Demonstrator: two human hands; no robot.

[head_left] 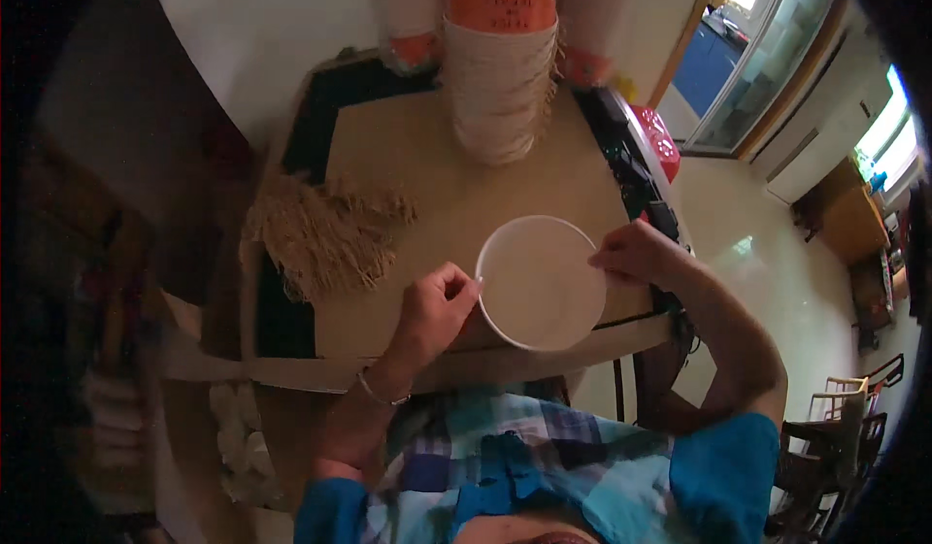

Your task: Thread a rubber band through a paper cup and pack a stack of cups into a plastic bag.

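Both my hands hold a round container with a white rim [542,284], over the near part of the table. Its mouth faces up toward me, and its inside looks pale tan. My left hand [439,313] pinches the rim on the left side. My right hand [636,255] pinches the opposite side of the rim, a little farther from me. Left of the container lies a pile of thin tan strands [325,238], loose and fringed. Beyond it, a tall stack of nested white tubs [497,93] shows an orange printed side on its farthest one.
More tub stacks stand behind, one to the left [413,49] and one to the right [588,66]. The tan tabletop [388,136] has a dark green border. A red stool [658,141] stands past its right edge. Chairs [843,432] stand on the pale floor at right.
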